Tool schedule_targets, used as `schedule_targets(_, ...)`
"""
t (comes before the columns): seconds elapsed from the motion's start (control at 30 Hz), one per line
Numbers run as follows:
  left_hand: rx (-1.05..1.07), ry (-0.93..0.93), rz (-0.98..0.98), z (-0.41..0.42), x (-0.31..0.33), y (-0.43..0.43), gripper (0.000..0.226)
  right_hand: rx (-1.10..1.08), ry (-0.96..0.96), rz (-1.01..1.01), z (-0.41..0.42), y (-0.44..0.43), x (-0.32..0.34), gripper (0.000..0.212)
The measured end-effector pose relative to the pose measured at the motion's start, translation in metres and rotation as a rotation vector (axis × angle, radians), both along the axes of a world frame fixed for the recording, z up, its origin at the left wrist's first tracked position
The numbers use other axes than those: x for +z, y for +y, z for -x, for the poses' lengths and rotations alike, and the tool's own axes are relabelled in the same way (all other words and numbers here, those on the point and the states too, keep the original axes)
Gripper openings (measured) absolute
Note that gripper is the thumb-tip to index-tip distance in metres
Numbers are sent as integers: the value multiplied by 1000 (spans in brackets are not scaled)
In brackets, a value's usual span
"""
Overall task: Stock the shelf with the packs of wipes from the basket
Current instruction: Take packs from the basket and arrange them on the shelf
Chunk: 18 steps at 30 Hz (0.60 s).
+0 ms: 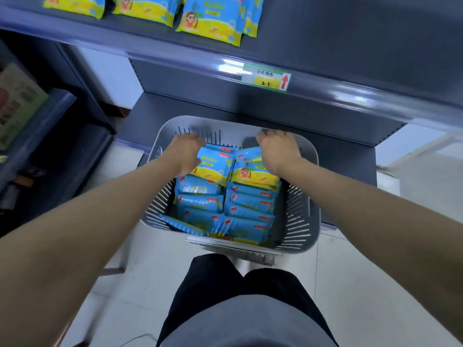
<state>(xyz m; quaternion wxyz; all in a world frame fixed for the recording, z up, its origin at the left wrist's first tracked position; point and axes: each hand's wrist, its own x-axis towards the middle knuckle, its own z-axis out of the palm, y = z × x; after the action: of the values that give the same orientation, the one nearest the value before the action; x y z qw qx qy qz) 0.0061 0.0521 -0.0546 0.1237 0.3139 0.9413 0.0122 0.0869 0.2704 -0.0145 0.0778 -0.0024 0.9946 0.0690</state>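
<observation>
A grey slatted basket (303, 211) stands on the low shelf in front of me, filled with several blue-and-yellow packs of wipes (248, 204) in two rows. My left hand (186, 152) grips the top edge of the farthest pack in the left row (213, 164). My right hand (278, 150) grips the top edge of the farthest pack in the right row (253, 171). Both packs are tilted up above the others. On the upper shelf (175, 41) several matching packs (213, 21) lie in a row.
A price tag (266, 77) with a red arrow sits on the upper shelf's front rail. Dark shelving with a green carton (17, 103) stands at the left. My legs (240, 296) are right below the basket, on a pale tiled floor.
</observation>
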Motion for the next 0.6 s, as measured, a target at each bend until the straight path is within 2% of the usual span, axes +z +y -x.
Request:
schedule_targets(0.2, -113, -21, 185, 9, -18, 16, 55, -6, 53, 94, 9, -3, 28, 31)
schedule_targets(0.33, -159, 41, 244, 16, -27, 19, 58, 12, 132, 124, 8, -5, 43, 28)
schedule_targets(0.43, -132, 14, 195, 22, -23, 22, 52, 19, 171, 147, 9, -6, 55, 27)
schedule_targets(0.53, -126, -70, 69, 25, -9, 23, 23, 41, 196, 175, 11, -5, 73, 25)
schedule_targets(0.6, -94, -178, 13, 22, 11, 23, 20, 53, 236, 192, 13, -3, 91, 26)
